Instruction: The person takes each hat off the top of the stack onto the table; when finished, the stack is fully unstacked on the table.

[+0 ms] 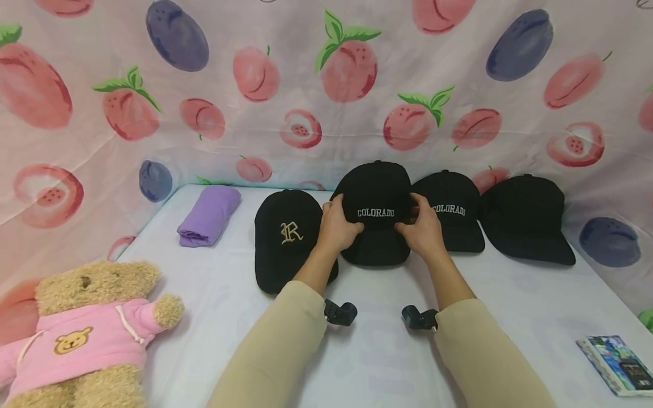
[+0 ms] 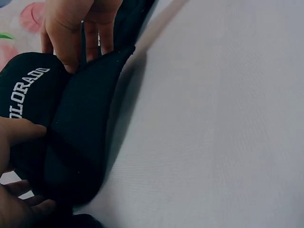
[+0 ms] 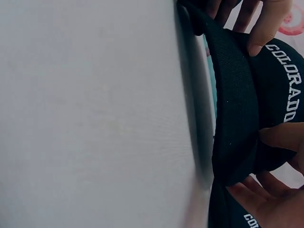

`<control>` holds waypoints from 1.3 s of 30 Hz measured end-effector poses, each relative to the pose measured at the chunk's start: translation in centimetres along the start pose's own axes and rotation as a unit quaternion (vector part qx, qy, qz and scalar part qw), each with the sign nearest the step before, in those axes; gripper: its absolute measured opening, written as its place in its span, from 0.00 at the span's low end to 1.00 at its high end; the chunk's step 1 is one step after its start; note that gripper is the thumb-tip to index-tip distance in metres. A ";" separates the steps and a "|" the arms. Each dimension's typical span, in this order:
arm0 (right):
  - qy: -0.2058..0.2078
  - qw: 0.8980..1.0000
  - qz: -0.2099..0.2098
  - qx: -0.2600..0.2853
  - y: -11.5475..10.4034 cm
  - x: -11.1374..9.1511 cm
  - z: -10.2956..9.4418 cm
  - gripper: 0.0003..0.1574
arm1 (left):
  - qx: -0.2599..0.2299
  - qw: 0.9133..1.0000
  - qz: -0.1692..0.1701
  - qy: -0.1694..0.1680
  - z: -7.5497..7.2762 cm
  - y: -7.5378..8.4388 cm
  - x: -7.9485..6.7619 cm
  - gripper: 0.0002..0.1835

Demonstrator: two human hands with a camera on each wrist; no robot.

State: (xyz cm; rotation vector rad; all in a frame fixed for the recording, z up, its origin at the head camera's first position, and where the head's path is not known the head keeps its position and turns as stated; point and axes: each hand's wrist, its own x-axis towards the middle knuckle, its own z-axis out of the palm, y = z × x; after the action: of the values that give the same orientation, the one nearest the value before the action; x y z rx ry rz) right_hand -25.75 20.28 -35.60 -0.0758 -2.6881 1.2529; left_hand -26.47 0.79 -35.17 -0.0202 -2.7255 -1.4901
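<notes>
Both hands hold a black baseball cap (image 1: 378,187) with white COLORADO lettering, one at each side where the brim meets the crown. My left hand (image 1: 336,225) grips its left side, thumb pressed at the base of the brim. On the opposite side my right hand (image 1: 422,225) does the same, thumb on the front and fingers behind. In the right wrist view the brim (image 3: 232,104) casts a shadow on the white surface. To the left lies a black cap with a gold R (image 1: 285,243), partly behind the left wrist. A second COLORADO cap (image 1: 454,212) sits close on the right.
A plain black cap (image 1: 525,218) stands at the far right of the row. A folded purple cloth (image 1: 209,215) lies at the back left. A teddy bear in a pink hoodie (image 1: 92,340) is at front left, a small book (image 1: 619,362) at front right. Fruit-print fabric (image 1: 352,119) hangs behind.
</notes>
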 end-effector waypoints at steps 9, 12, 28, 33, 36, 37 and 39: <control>-0.023 1.000 0.012 -0.001 0.7 0.8 0.3 0.53 | 0.008 1.000 -0.005 0.011 0.9 -0.5 0.9 0.46; -0.036 0.999 0.015 -0.007 1.0 1.0 0.2 0.54 | 0.017 1.000 -0.007 0.000 1.0 -0.6 1.0 0.47; -0.073 0.996 0.042 0.017 1.4 2.5 0.4 0.55 | 0.050 0.998 0.010 -0.038 0.8 -1.3 1.9 0.48; -0.071 0.996 0.044 0.023 1.5 2.9 0.5 0.56 | 0.068 0.997 0.015 -0.045 0.7 -1.3 2.1 0.47; -0.071 0.997 0.040 0.016 1.4 3.1 0.5 0.56 | 0.069 0.996 0.016 -0.049 0.8 -1.1 2.3 0.47; -0.072 0.997 0.039 0.011 1.4 3.2 0.5 0.56 | 0.068 0.996 0.015 -0.051 0.8 -1.1 2.4 0.46; -0.073 0.997 0.035 0.004 1.3 3.4 0.3 0.56 | 0.065 0.996 0.015 -0.053 0.9 -1.0 2.5 0.46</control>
State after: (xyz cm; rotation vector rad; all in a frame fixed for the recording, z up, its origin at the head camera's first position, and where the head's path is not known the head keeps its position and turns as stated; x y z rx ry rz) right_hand -29.19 21.25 -36.31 -0.0819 -2.8264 1.3377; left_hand -29.03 0.97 -36.39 -0.1397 -2.8860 -1.3380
